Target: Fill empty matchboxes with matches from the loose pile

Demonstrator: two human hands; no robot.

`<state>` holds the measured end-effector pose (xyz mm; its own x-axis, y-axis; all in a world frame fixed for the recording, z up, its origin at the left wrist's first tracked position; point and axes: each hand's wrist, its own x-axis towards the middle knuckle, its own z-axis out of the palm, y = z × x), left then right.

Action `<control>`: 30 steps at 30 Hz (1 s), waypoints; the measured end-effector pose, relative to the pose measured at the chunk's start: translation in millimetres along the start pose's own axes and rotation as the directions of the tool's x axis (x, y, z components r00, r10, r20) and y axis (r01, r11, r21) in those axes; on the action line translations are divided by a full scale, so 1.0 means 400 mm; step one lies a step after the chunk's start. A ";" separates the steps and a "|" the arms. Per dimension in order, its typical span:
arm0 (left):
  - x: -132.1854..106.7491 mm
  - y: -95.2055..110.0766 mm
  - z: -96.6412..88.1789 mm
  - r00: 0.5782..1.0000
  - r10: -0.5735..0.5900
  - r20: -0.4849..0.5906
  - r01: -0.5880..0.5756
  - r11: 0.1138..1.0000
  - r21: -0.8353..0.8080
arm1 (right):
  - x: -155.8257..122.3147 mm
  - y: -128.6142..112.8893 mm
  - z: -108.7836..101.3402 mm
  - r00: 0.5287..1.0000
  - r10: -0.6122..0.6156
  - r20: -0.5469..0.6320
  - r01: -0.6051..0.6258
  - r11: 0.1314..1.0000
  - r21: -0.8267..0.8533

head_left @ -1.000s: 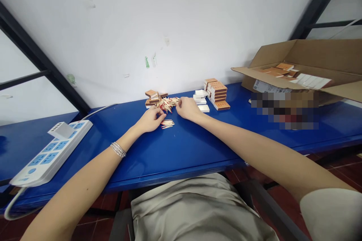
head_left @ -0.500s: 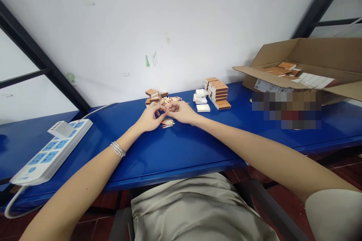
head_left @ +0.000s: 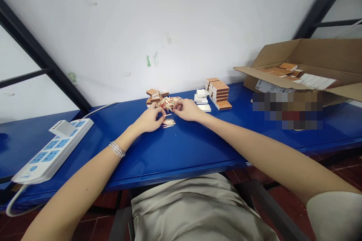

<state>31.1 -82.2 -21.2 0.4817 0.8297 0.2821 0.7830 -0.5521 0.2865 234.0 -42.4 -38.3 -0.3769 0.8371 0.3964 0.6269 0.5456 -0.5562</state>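
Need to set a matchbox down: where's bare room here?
Bare blue table lies between your forearms, before the small match pile, and between the stacked matchboxes and cardboard box. Crowded around your left hand and right hand, at the loose matches.

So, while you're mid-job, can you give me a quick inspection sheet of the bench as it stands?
Surface: blue painted table.
Job's things: heap of loose red-tipped matches, small bundle of matches in front; stacked brown matchboxes, white matchbox trays.
Clutter: open cardboard carton holding more matchboxes; pixelated patch hides what's there.
Hands: left hand and right hand at the heap, fingers beside matches; cannot tell if either holds one.
Cables: white power strip at left, with white cord running toward the wall.
Surroundings: white wall, dark metal frame, red tiled floor.
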 end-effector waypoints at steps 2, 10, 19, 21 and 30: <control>0.000 0.003 0.001 1.000 0.000 0.015 0.001 1.000 -0.004 | 0.004 0.008 0.005 1.000 0.022 -0.004 -0.022 0.999 -0.030; 0.007 -0.009 0.012 0.999 0.033 0.036 -0.032 0.999 -0.036 | 0.027 0.001 0.046 0.998 0.035 -0.055 -0.037 0.999 -0.040; 0.008 0.004 0.006 0.998 -0.001 0.064 0.008 0.994 -0.113 | 0.031 -0.002 0.047 0.997 0.023 -0.078 -0.026 0.999 -0.027; 0.008 0.002 0.005 0.998 -0.032 0.049 0.037 0.994 -0.107 | 0.029 -0.002 0.041 0.994 0.043 -0.104 -0.044 0.999 -0.008; 0.009 -0.013 0.010 0.987 -0.106 -0.122 0.095 0.991 -0.090 | 0.020 -0.017 0.030 0.986 0.149 -0.072 -0.109 0.912 0.396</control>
<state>30.3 -75.9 -25.2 0.3445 0.8671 0.3599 0.7866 -0.4758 0.3935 218.6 -39.0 -40.3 -0.2289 0.9041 0.3608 0.3429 0.4218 -0.8394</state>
